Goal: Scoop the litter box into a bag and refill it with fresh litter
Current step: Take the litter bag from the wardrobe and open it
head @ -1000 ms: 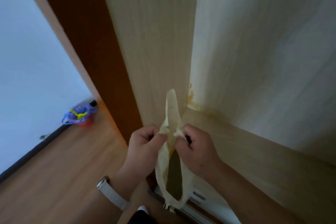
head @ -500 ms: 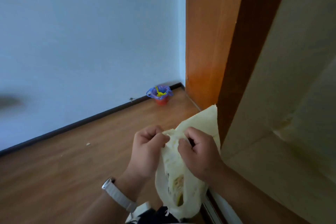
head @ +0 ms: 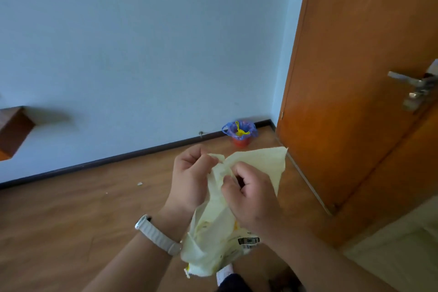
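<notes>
Left hand [head: 189,181], right hand [head: 252,195] tight on bag [head: 259,161] over wooden floor [head: 71,232], blue wall [head: 142,42]

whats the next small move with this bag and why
Probably draw the hands apart to open the mouth of the plastic bag: the left hand and right hand both pinch its crumpled top edge, which looks closed.

A thin, pale yellow plastic bag [head: 214,232], crumpled and hanging limp above the wooden floor; dark print near its lower part; one corner sticking up rightward.
</notes>
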